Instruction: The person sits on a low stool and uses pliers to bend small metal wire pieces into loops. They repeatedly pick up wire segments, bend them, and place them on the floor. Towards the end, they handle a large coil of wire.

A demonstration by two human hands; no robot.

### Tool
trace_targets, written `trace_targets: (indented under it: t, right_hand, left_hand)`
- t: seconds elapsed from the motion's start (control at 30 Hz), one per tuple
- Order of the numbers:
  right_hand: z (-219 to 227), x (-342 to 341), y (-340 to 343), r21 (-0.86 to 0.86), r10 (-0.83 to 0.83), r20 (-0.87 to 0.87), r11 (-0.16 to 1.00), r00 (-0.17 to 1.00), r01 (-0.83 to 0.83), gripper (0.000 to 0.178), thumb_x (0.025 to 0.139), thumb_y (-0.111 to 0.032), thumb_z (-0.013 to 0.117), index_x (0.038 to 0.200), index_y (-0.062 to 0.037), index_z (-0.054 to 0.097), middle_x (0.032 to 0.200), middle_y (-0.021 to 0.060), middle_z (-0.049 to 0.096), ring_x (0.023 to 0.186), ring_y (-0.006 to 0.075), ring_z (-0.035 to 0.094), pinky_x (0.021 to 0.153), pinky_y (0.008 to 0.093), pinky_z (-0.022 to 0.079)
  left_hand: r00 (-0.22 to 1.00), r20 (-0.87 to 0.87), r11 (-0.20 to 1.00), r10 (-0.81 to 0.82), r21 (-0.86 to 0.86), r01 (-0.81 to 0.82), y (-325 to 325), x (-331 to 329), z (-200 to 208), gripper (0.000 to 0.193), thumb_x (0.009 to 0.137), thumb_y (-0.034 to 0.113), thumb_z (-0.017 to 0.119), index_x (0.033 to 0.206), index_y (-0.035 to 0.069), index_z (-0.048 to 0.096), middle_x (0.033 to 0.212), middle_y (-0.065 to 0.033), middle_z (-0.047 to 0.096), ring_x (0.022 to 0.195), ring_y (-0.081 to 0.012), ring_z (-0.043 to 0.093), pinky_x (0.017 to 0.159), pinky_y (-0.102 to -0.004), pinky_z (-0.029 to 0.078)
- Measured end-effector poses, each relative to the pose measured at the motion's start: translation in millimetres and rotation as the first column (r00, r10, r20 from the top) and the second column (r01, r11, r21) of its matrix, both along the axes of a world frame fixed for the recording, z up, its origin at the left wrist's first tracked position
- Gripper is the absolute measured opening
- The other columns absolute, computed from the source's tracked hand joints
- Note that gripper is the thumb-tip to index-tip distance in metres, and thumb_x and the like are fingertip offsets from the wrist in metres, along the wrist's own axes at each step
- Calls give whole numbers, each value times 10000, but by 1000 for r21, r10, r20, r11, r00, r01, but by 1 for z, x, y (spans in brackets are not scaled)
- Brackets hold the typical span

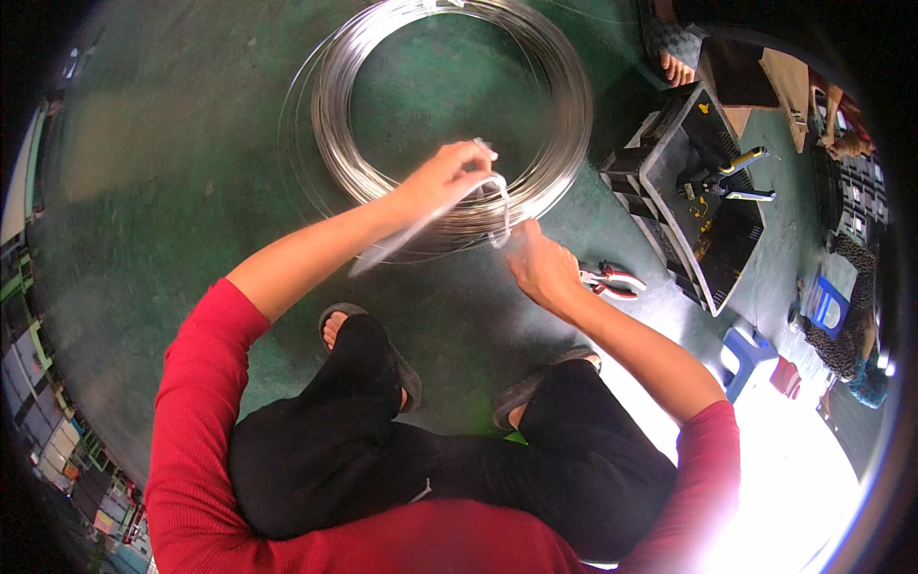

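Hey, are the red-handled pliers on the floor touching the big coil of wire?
Apart. The head view shows the pliers lying right of the wire coil, with bare green floor between them.

red-handled pliers (612, 280), black crate (712, 196), blue stool (746, 352)

Head-worn fisheye view, looking steeply down from above the squatting person's knees onto the green floor (143, 191); both hands sit near centre, close to the lens, edges curving toward the rim.

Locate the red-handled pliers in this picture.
The pliers lie on the green floor just right of the right hand, beside the black crate.
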State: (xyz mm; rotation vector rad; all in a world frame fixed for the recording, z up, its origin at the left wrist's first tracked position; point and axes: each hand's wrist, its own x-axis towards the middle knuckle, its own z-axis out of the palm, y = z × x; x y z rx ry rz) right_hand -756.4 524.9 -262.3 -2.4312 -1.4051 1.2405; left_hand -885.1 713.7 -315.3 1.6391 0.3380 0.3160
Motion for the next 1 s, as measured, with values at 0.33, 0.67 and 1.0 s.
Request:
trace_targets:
  t: [0.33,0.67,1.0]
  right_hand:
    - [4,-4,12,88,-47,-114,994,992,57,518,796,-191,723,1208,-103,421,860,111,619,799,290,647,682,430,495]
    - [-4,7,39,-377,-461,-852,869,248,320,370,844,-163,723,1141,-102,510,728,-28,544,586,79,507,517,221,381]
    - [34,24,27,-270,581,-409,660,704,-702,399,769,-450,740,1006,-131,698,817,77,661,876,275,663,769,405,524]
  left_hand:
    - [993,-65,620,102,-776,-115,62,-4,8,279,891,161,524,1163,113,487,963,-57,576,914,-183,590,888,-391,479]
    - [982,-115,611,150,-770,-184,120,16,23,551,978,434,450,1435,150,329,1162,-192,572,654,-161,562,662,-346,511]
    - [915,-314,893,254,-286,-347,169,22,0,618,955,607,355,1173,91,618,865,-79,655,540,-102,524,491,-204,386]
